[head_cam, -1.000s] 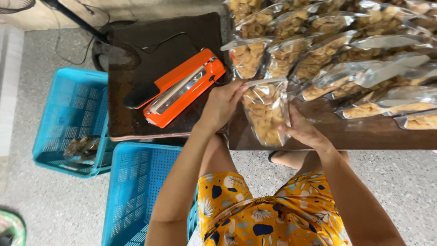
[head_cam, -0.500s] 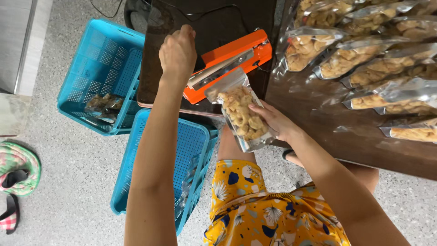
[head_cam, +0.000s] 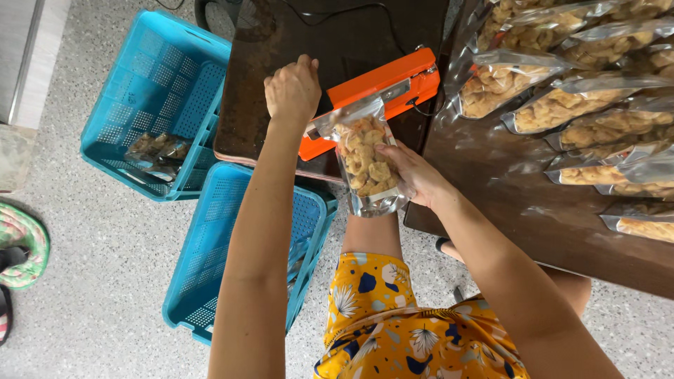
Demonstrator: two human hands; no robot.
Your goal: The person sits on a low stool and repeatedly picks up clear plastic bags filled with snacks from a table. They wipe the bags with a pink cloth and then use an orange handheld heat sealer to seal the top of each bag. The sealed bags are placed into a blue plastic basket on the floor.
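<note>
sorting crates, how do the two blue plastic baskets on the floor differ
The far blue plastic basket holds a few filled clear bags; the near blue plastic basket shows almost nothing inside. The far one lies fully in view, while the near one is partly hidden behind the left arm. Both are the same blue lattice plastic on the speckled floor.

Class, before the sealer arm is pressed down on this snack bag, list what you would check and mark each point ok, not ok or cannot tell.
1. Bag of snacks mouth lies across the orange heat sealer: ok.
2. Right hand holds the bag's side: ok.
3. Left hand rests at the sealer's left end: ok.
4. Mouth flat, no creases: cannot tell.
5. Snacks clear of the seal line: cannot tell.
6. Sealer sits fully on the dark table: ok.
</note>
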